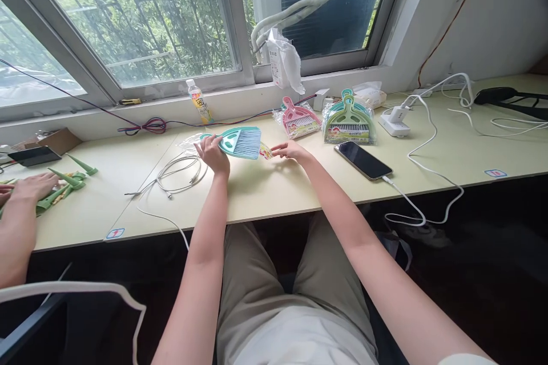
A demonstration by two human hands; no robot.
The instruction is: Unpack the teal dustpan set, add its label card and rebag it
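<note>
My left hand is closed around the handle end of a teal mini dustpan and brush set, held tilted just above the table. Bluish bristles of the brush face up along the pan. At the set's right edge a small colourful cardboard label sticks out. My right hand pinches the label's outer end between thumb and fingers. Clear plastic wrapping lies behind my left hand. Beyond my right hand lie a wrapped pink dustpan set and wrapped green and teal sets.
A phone on a white cable lies right of my right forearm, near a power adapter. Coiled cables lie left. A bottle stands by the window. At far left, another person's hand touches green pointed pieces.
</note>
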